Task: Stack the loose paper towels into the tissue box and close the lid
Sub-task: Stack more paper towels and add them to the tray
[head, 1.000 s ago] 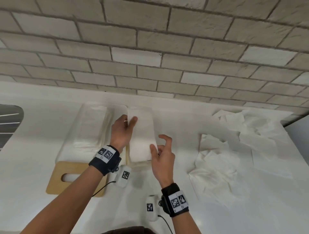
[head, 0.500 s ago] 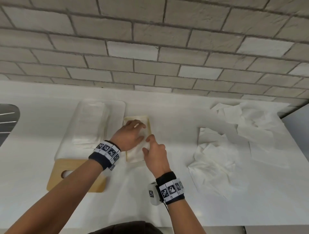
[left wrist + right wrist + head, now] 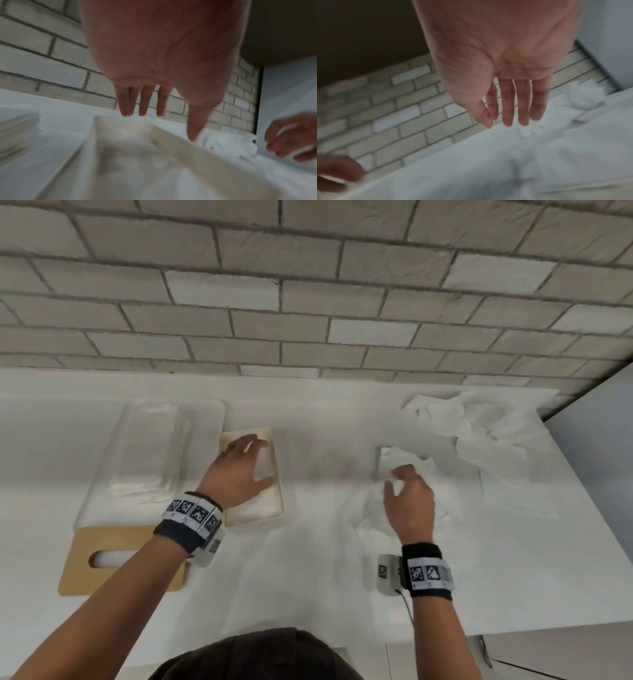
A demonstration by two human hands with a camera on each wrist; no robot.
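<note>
A cream tissue box (image 3: 279, 508) lies open on the white counter with folded paper towels (image 3: 255, 508) inside. My left hand (image 3: 257, 460) rests flat on those towels, fingers straight; the left wrist view shows the same hand (image 3: 163, 121) over the box rim (image 3: 197, 150). A crumpled pile of loose paper towels (image 3: 404, 460) lies to the right, and my right hand (image 3: 397, 481) hovers over it with relaxed fingers, holding nothing. In the blurred right wrist view the right hand (image 3: 508, 121) hangs above white towels (image 3: 539, 155). The wooden lid (image 3: 82, 563) with its slot lies at the front left.
A clear tray (image 3: 205, 419) holding a neat towel stack (image 3: 147, 453) sits left of the box. More loose towels (image 3: 486, 436) spread at the back right near the counter's right edge (image 3: 582, 494). A brick wall (image 3: 308, 302) runs behind.
A folded towel held above the box went down into it. My right hand then left the box and swung right to the loose pile, while my left hand stayed on the towels.
</note>
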